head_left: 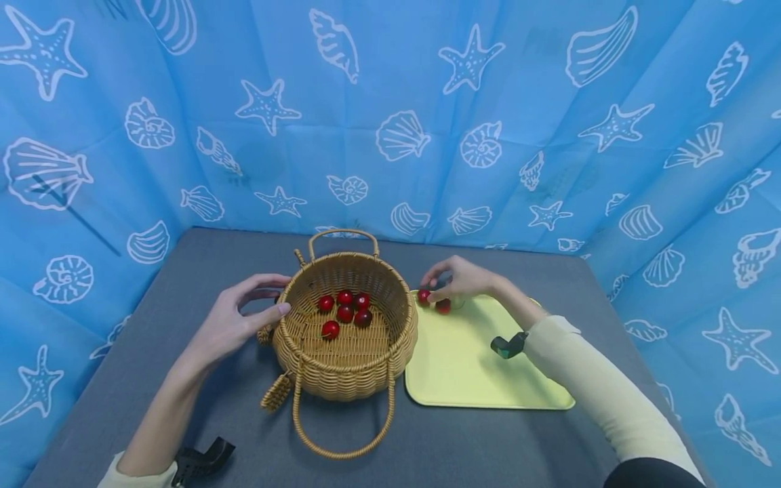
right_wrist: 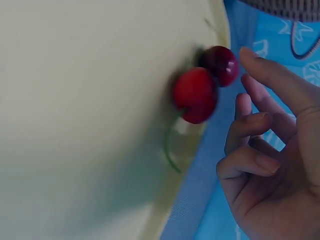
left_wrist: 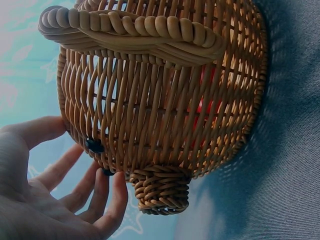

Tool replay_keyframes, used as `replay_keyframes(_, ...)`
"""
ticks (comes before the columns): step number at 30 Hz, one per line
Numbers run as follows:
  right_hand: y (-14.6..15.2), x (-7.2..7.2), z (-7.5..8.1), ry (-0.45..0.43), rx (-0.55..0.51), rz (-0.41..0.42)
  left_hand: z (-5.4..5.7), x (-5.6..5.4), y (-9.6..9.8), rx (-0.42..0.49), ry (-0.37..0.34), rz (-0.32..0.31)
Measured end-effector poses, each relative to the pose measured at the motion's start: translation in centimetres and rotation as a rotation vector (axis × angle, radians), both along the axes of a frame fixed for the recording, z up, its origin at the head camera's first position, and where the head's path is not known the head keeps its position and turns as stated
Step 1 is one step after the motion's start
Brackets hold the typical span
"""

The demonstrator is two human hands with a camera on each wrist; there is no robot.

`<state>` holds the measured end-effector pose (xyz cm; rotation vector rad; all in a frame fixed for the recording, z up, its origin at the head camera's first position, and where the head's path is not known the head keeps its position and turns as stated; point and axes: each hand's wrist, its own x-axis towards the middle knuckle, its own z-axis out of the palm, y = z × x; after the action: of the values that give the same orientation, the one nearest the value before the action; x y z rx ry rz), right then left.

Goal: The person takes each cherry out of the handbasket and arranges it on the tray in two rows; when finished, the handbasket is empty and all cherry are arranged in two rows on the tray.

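Note:
A round wicker basket (head_left: 344, 385) stands on the grey table with several red cherries (head_left: 344, 314) inside. My left hand (head_left: 234, 313) holds its left side, thumb at the rim and fingers against the outer wall; in the left wrist view a wicker knob (left_wrist: 161, 192) juts out beside the fingertips. At the far left corner of a pale yellow tray (head_left: 470, 366) lie a bright red cherry (right_wrist: 194, 96) with a green stem and a darker cherry (right_wrist: 221, 65), touching. Beside them is my right hand (right_wrist: 280, 150), fingers loosely bent, its fingertips just short of the darker one.
The tray adjoins the basket's right side. One looped basket handle (head_left: 343, 455) lies toward the front, another (head_left: 343, 232) stands at the back. A blue shell-print curtain (head_left: 390, 122) surrounds the grey table (head_left: 256, 427) at the back and sides.

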<state>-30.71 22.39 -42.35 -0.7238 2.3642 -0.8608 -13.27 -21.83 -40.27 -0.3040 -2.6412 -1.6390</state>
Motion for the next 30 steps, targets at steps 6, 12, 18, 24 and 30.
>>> replay_keyframes(6,0.0,-0.2,2.5,0.010,-0.049,-0.017,0.0,0.1,0.0,-0.002,0.000,0.001)
replay_keyframes(12,-0.7,-0.4,5.1,0.042,-0.099,-0.009,0.0,0.0,0.0,-0.002,0.003,0.001)
replay_keyframes(18,-0.1,-0.4,4.9,0.013,-0.062,0.007,0.0,-0.1,0.0,-0.001,0.002,-0.005)
replay_keyframes(24,1.9,0.2,2.3,-0.029,-0.007,0.008,0.0,-0.1,0.1,-0.004,-0.002,-0.003)
replay_keyframes(30,3.4,0.9,0.4,-0.105,-0.007,-0.034,0.0,0.0,0.0,0.004,-0.005,0.001)
